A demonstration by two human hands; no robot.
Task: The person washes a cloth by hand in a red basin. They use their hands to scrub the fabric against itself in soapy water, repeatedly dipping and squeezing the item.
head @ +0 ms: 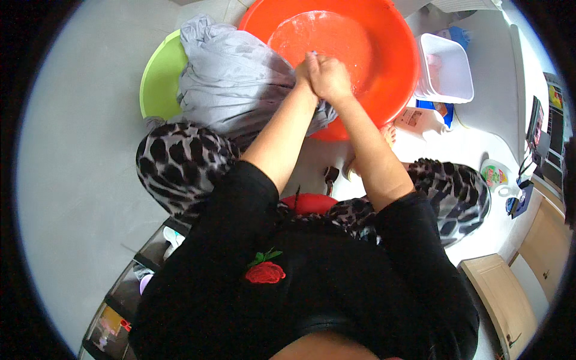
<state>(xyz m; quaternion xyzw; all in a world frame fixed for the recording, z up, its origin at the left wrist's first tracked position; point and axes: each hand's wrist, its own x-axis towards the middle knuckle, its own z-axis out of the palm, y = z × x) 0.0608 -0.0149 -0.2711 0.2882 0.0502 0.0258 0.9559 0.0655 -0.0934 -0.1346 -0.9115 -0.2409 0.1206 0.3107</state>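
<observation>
My left hand [303, 74] and my right hand [330, 80] are pressed together above a large orange basin [393, 58]. The right hand partly covers the left, and most fingers are hidden. A tiny bluish bit shows by the fingertips; what it is cannot be made out. Shallow, slightly foamy water [333, 33] lies in the basin. Grey cloth [229, 76] with darker wet patches drapes from a lime-green basin [159, 85] over the orange rim, passing close to my left hand and beneath my wrists. Whether either hand grips the cloth is not visible.
Right of the basin are a white plastic bin [452, 67], a white jug [418, 120] and a labelled detergent bottle [495, 175]. A brush-like object [331, 174] lies between my legs beside a red seat [310, 203]. A dark shelf rack [121, 294] stands at lower left.
</observation>
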